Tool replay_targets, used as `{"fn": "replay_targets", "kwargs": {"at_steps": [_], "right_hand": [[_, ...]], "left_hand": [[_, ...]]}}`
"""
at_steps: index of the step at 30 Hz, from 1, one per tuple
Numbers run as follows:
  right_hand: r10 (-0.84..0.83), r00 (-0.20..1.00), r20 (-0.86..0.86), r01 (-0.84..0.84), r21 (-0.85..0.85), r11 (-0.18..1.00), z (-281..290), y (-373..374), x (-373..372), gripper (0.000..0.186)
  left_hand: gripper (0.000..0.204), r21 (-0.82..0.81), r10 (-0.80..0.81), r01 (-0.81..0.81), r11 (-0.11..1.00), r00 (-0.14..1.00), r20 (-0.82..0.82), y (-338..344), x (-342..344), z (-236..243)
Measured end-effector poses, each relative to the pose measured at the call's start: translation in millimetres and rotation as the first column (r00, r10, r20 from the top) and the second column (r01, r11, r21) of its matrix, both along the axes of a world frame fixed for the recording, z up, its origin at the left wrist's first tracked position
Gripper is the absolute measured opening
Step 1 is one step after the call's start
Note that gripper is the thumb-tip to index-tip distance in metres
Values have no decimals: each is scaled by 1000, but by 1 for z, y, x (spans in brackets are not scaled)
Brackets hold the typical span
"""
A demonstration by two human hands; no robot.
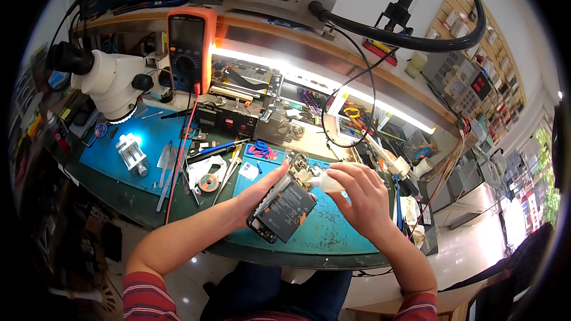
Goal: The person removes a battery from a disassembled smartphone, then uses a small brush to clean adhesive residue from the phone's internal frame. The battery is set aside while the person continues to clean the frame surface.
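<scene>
Tilted above the blue work mat (324, 232) is an opened phone (288, 205), its black battery and bare circuit parts facing up. My left hand (262, 193) grips it along its left side, the thumb near the upper end. Between the fingers of my right hand (363, 199) is a small whitish translucent bottle (329, 183), its narrow tip pointing left at the phone's exposed board (299, 169). Whether the tip touches the board I cannot tell.
A white microscope (113, 83) stands at the left over a small metal clamp holder (132, 153). An orange multimeter (190, 50) leans on the shelf, its red lead hanging down. Tweezers, a solder wire spool (208, 182) and a screwdriver (217, 150) lie left of the phone. A thick black hose (410, 40) arches overhead.
</scene>
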State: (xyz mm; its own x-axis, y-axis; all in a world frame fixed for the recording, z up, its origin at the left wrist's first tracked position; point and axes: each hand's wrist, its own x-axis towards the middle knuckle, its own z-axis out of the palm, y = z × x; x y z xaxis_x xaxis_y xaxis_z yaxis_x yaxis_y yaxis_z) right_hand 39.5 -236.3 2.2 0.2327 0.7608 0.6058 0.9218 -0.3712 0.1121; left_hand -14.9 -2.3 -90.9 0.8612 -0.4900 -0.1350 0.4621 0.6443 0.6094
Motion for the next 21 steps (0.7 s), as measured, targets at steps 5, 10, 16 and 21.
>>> {"fn": "replay_targets", "kwargs": {"at_steps": [5,10,16,21], "right_hand": [[28,993,118,-13,-124,992,8,17,-1,42],[39,993,109,-22,-155,988,6,21,-2,42],[57,992,112,-37,-177,983,6,22,-6,43],[55,988,143,-29,-183,983,5,20,1,44]], "left_hand": [[72,2,-30,30,1000,998,-51,-6,1,-3],[73,-32,-44,42,999,998,-51,-7,0,-4],[69,-32,-59,57,998,997,-49,-8,0,-3],[65,-27,-85,84,996,996,-40,-6,1,-4]]}}
